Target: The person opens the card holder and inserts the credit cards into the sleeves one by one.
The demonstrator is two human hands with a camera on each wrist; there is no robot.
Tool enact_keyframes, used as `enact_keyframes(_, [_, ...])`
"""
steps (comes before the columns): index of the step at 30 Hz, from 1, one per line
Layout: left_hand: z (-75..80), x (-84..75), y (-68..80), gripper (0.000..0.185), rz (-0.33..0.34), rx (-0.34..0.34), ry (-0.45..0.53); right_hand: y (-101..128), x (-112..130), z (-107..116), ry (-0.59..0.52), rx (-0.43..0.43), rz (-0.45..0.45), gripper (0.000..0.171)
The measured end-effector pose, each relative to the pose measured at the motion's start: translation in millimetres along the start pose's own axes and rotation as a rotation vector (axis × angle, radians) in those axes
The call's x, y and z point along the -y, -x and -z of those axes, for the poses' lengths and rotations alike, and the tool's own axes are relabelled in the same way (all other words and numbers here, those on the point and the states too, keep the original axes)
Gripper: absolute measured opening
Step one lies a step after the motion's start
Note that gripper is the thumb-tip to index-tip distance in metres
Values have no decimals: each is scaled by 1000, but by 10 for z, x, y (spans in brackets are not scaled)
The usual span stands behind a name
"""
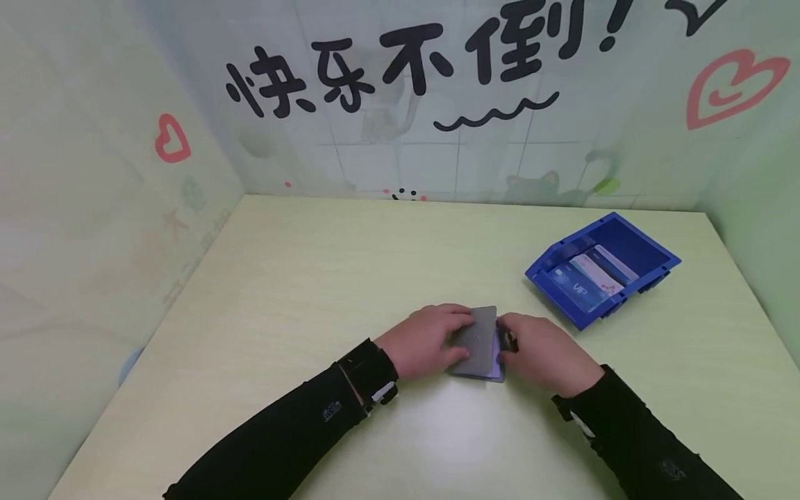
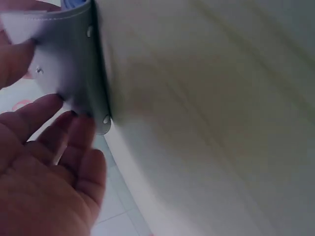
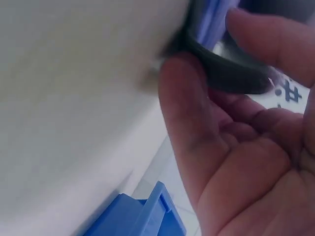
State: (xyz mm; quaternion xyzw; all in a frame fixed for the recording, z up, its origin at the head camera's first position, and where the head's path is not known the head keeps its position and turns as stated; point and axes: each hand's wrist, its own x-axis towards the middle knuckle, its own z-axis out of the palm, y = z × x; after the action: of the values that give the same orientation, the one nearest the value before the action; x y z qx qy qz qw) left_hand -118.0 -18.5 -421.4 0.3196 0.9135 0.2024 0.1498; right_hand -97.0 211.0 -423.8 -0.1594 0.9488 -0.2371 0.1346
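A grey card holder (image 1: 476, 340) with purple inside pages (image 1: 496, 357) rests on the table between the two hands. Small metal studs show on its grey cover (image 2: 64, 59) in the left wrist view. My left hand (image 1: 431, 340) holds the holder's left side, thumb and fingers against the cover. On the right, my right hand (image 1: 546, 353) pinches the dark flap (image 3: 231, 73) between thumb and forefinger. The flap curves away from the purple pages in the right wrist view. Parts of the holder's right edge are hidden behind the right fingers.
A blue plastic bin (image 1: 646, 244) stands at the back right, several cards (image 1: 584, 285) lying in it, one marked VIP. Printed walls enclose the pale table (image 1: 350, 257) at the back and sides.
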Motion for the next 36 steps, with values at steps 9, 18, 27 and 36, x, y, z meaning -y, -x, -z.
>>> enact_keyframes(9, [-20, -56, -48, 60, 108, 17, -226, 17, -86, 220, -96, 100, 18, 20])
enact_keyframes(18, [-33, -84, -53, 57, 116, -14, -255, -140, -99, 242, -156, 144, 124, 6])
enact_keyframes(27, [-33, -93, -54, 55, 113, -23, -275, -296, -38, 182, -70, 153, 185, 13])
enact_keyframes(36, [-33, -92, -52, 52, 107, -19, -258, -383, 50, 165, -62, 191, 155, 13])
